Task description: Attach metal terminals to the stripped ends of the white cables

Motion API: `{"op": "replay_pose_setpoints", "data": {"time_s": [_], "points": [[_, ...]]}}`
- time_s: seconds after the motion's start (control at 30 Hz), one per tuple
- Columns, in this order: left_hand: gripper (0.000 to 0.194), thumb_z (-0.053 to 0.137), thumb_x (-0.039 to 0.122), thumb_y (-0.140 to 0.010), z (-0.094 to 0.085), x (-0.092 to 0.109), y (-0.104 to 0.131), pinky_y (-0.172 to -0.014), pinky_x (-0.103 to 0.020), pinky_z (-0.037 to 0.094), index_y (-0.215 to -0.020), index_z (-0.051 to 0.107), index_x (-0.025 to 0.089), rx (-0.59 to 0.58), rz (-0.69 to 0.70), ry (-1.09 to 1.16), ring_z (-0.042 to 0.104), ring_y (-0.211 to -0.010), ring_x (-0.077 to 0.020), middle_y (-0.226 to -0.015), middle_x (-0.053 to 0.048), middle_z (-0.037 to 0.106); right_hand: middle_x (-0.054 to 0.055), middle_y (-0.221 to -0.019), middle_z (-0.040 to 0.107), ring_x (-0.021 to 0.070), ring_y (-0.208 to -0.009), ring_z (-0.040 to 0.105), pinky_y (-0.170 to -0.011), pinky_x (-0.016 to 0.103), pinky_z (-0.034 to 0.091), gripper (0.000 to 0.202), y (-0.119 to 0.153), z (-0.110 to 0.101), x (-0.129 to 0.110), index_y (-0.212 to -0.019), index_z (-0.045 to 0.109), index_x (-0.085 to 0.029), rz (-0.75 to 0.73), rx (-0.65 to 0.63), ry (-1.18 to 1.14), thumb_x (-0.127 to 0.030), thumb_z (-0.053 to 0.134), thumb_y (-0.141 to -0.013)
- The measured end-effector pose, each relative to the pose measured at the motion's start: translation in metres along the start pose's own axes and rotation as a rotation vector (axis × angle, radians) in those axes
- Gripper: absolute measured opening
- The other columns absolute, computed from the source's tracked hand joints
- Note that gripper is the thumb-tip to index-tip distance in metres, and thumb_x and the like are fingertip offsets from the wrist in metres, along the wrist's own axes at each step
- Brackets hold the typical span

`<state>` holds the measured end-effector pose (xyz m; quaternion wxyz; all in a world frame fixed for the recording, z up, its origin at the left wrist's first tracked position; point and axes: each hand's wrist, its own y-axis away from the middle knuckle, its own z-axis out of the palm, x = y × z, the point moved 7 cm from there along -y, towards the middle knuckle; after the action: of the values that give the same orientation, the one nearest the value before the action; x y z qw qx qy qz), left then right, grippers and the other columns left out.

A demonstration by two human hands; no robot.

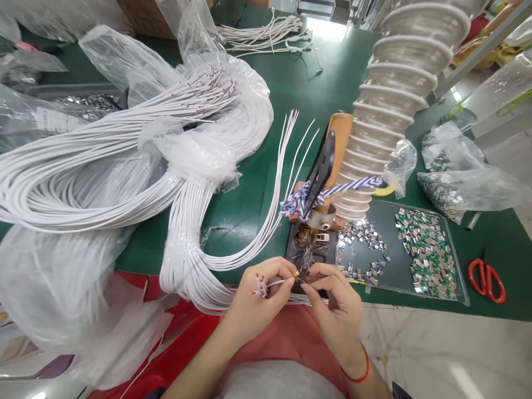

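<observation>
My left hand (266, 296) is closed around several white cables, whose red-tipped ends (260, 285) stick out between the fingers. Its thumb and forefinger pinch one cable near a small yellowish end (296, 275). Close beside it, almost touching, my right hand (336, 293) has thumb and fingers pressed together at that cable end; what it grips is too small to name. Both hands are at the table's front edge, just before a dark soldering fixture (307, 238). A large bundle of white cables (187, 233) lies to the left.
A ribbed clear hose (390, 100) comes down behind the fixture. Right of it lies a tray (461, 277) with small metal connectors (430, 252), then red-handled scissors (486, 280). Plastic bags (461, 172) sit at the back right. More cables (266, 36) lie at the back.
</observation>
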<state>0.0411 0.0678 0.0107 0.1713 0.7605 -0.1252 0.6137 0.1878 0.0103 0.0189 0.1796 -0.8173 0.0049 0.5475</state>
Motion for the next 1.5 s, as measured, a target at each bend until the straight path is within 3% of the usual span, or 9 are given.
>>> {"op": "replay_pose_setpoints", "data": {"time_s": [0.27, 0.93, 1.5], "points": [[0.019, 0.058, 0.014, -0.085, 0.0, 0.001, 0.003, -0.064, -0.023, 0.046, -0.067, 0.062, 0.017, 0.038, -0.006, 0.038, 0.065, -0.072, -0.0148, -0.081, -0.004, 0.071, 0.004, -0.096, 0.073, 0.0177, -0.087, 0.072, -0.076, 0.029, 0.061, 0.016, -0.002, -0.001, -0.004, -0.08, 0.066, -0.023, -0.005, -0.001, -0.033, -0.01, 0.069, -0.09], [0.018, 0.059, 0.02, -0.085, 0.002, -0.001, 0.003, -0.058, -0.023, 0.043, -0.067, 0.064, 0.017, 0.056, -0.062, 0.112, 0.062, -0.068, -0.0153, -0.081, -0.005, 0.071, 0.002, -0.091, 0.07, 0.0156, -0.083, 0.069, -0.075, 0.027, 0.058, 0.019, -0.009, 0.0, -0.003, -0.076, 0.065, -0.022, -0.009, -0.033, -0.061, -0.008, 0.07, -0.089], [0.018, 0.058, 0.015, -0.086, 0.003, -0.011, 0.006, -0.07, -0.023, 0.048, -0.069, 0.064, 0.016, 0.009, -0.054, 0.077, 0.066, -0.076, -0.0143, -0.083, -0.003, 0.071, 0.002, -0.093, 0.069, 0.0147, -0.083, 0.068, -0.074, 0.025, 0.056, 0.019, -0.006, 0.002, 0.003, -0.076, 0.064, -0.021, 0.023, -0.098, -0.069, -0.008, 0.07, -0.088]]}}
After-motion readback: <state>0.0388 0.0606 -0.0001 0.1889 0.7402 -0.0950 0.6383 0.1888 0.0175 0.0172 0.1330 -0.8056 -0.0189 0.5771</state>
